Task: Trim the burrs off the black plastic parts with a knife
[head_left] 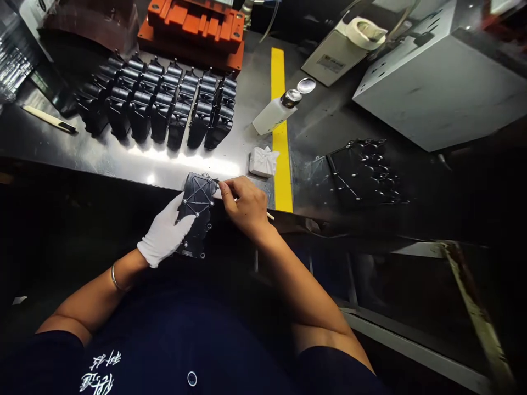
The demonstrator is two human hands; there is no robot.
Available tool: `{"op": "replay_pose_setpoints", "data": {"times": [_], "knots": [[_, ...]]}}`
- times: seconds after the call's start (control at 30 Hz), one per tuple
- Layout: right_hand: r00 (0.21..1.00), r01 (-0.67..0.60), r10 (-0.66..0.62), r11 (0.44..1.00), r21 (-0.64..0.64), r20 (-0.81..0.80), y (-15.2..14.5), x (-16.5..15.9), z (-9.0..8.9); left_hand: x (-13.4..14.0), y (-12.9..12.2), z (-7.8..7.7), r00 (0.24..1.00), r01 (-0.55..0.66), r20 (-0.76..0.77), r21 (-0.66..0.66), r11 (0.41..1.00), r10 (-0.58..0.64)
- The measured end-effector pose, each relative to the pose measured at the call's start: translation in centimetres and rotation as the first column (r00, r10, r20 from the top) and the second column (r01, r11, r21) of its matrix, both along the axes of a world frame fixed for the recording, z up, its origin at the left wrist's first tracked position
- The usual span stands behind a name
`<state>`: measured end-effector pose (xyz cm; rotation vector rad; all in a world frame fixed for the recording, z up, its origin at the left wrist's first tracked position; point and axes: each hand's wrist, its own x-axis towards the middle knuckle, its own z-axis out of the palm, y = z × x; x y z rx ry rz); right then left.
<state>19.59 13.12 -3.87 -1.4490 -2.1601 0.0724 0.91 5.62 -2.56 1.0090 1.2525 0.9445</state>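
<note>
My left hand, in a white glove, grips a black ribbed plastic housing just off the bench's front edge. Cross-shaped ribs and small round bosses show on the housing's upper face. My right hand is bare and pinched closed at the housing's upper right edge. A slim tool with a pale handle end sticks out behind the right hand; its tip is mostly hidden by the fingers. On the bench beyond lies a folded white wipe, close to the right hand.
Several black housings stand in rows on the metal bench. Behind them sits an orange fixture. A white bottle stands by a yellow tape strip. Flat black parts, a grey box and a pale-handled tool also lie around.
</note>
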Motion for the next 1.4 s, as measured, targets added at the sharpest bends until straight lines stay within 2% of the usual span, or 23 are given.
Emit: {"op": "replay_pose_setpoints", "data": {"times": [0.17,0.43,0.57,0.63,0.7,0.8,0.93,1.07,1.17,1.3,1.4], "knots": [[0.993,0.007,-0.012,0.999,0.046,0.12,0.8,-0.3,0.4,-0.1,0.2,-0.1,1.0,0.026,-0.008,0.001,1.0,-0.026],[0.987,-0.069,0.063,0.997,0.034,0.145,1.4,0.3,1.4,-0.4,0.4,-0.5,0.999,0.03,-0.025,0.055,0.998,-0.029],[0.985,-0.031,0.021,0.998,0.055,0.168,1.3,0.5,1.7,-0.6,0.5,-0.3,0.999,0.016,0.041,0.02,1.0,-0.017],[0.993,-0.026,0.02,0.999,0.046,0.113,0.9,0.7,1.9,-0.8,0.5,-0.2,0.994,0.033,0.104,-0.013,0.999,-0.031],[0.997,-0.073,0.073,0.997,0.009,0.013,0.1,1.0,2.0,-1.1,0.5,-0.2,0.989,0.053,0.136,-0.007,0.999,-0.051],[0.989,-0.145,0.143,0.988,-0.044,-0.047,-1.3,1.3,1.8,-1.4,0.6,-0.3,0.993,0.041,0.11,0.034,0.999,-0.044],[0.986,-0.167,0.168,0.986,-0.013,0.011,-2.1,1.0,1.0,-1.6,0.7,-0.6,0.997,0.03,0.067,0.035,0.999,-0.032],[0.981,-0.184,0.181,0.982,0.039,0.064,-1.4,0.5,0.7,-1.6,0.8,-0.5,0.997,0.029,0.072,0.015,0.999,-0.03],[0.978,-0.188,0.181,0.98,0.068,0.104,-0.8,0.4,1.0,-1.5,0.8,-0.3,0.997,0.02,0.068,0.008,1.0,-0.02],[0.944,-0.296,0.288,0.955,0.025,0.16,-0.1,0.8,1.8,-1.8,1.0,-0.1,0.998,0.013,0.067,-0.034,0.999,-0.01],[0.929,-0.324,0.315,0.946,0.017,0.193,0.3,1.1,2.3,-2.1,1.2,0.0,0.999,0.026,0.034,-0.031,0.999,-0.025]]}}
